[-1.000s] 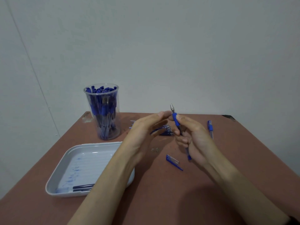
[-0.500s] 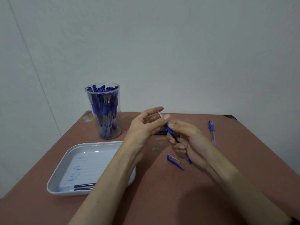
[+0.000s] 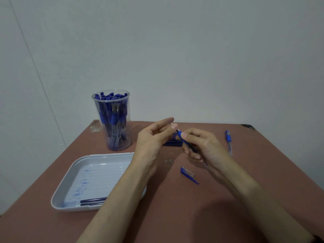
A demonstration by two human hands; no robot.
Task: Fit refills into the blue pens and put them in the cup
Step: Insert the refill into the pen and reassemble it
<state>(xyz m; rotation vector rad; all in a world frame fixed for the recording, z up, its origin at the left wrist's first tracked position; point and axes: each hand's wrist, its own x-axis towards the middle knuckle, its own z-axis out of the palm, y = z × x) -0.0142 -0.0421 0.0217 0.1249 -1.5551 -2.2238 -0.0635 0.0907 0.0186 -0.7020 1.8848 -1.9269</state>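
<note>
Compared with a second ago, the blue pen (image 3: 179, 134) no longer stands with its metal tip up. It now leans up and to the left, as it already did half a second ago. My right hand (image 3: 201, 146) keeps its fingers and thumb curled round the barrel, just below the blue grip. My left hand (image 3: 154, 137), which was held flat beside the pen a second ago, has moved its nearly straight fingertips onto the pen's tip. I cannot tell whether they pinch it or only touch it. Both hands hover above the middle of the bench (image 3: 175, 216), with the pen between them and clear of the surface.

Nothing else has moved. The clear cup (image 3: 112, 123), packed with blue pens, stands at the far left of the bench. A white tray (image 3: 73, 165) lies in front of it, under my left forearm, smeared with blue ink and holding a few dark refills (image 3: 93, 201) along its near side. More refills (image 3: 172, 142) lie in a stack behind my hands. A blue pen cap (image 3: 189, 174) lies below my right hand, and a second pen (image 3: 228, 141) lies well off to the right. The bench is reddish-brown and set against a plain pale wall (image 3: 175, 50).
</note>
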